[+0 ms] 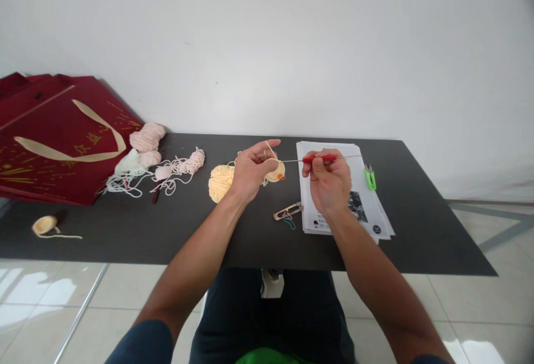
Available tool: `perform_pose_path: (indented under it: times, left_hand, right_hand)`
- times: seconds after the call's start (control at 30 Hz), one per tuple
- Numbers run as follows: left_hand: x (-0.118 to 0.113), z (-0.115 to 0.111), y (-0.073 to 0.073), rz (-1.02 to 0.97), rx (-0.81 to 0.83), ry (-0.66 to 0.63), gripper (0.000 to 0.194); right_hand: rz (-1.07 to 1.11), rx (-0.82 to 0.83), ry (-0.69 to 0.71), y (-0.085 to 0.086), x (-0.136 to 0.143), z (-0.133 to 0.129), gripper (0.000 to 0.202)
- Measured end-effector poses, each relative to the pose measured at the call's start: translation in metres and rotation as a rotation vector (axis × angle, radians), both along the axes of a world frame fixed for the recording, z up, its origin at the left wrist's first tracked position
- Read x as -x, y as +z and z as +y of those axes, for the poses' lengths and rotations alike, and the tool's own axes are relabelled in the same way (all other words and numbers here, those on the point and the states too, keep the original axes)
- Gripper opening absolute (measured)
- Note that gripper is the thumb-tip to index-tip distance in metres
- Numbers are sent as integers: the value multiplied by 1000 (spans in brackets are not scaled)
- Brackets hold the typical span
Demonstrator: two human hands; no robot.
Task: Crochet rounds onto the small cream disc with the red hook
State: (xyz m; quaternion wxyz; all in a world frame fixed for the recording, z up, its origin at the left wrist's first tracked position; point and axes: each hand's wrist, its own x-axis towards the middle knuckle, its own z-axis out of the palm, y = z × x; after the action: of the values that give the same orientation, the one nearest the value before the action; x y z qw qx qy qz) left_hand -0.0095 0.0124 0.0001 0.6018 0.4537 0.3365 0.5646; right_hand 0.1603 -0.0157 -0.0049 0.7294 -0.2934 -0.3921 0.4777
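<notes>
My left hand (251, 170) pinches a small cream crochet piece (276, 172) with an orange marker on it, and cream yarn runs over its forefinger. A red-handled crochet hook (319, 158) is gripped in my right hand (328, 181), its metal tip pointing left into the piece. Just left of my left hand, a cream yarn ball (219, 182) lies on the dark table (417, 230).
White printed sheets (375, 208) lie under my right hand, green snips (369, 177) at their right edge. Metal snips (287, 211) with coloured markers lie near the front. Pink yarn (147, 137), white tangles (125, 177), red bags (50, 141) and a small cream piece (44, 225) sit left.
</notes>
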Motion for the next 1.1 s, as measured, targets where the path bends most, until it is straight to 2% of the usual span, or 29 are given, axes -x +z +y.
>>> perform_pose_path:
  times: [0.1, 0.27, 0.53, 0.77, 0.9, 1.0, 1.1]
  left_hand:
    - [-2, -1, -1, -24, -17, -16, 41]
    - [-6, -3, -3, 0, -28, 19, 41]
    - [-7, -2, -2, -3, -20, 110, 50]
    - [-6, -3, -4, 62, -64, 92, 62]
    - [-8, -3, -5, -55, -9, 99, 60]
    - [-10, -3, -4, -183, 80, 109, 57]
    - [-10, -2, -2, -273, 149, 99, 55]
  right_hand:
    - [38, 84, 49, -6, 0, 4, 22]
    - [46, 185, 44, -16, 5, 7, 23]
    - [65, 197, -17, -11, 16, 3, 24]
    - [-84, 91, -96, -9, 24, -5, 16]
    - [-246, 38, -213, -8, 28, -14, 10]
    - [-394, -55, -311, -11, 31, -21, 14]
    - [-525, -210, -300, -17, 32, -25, 23]
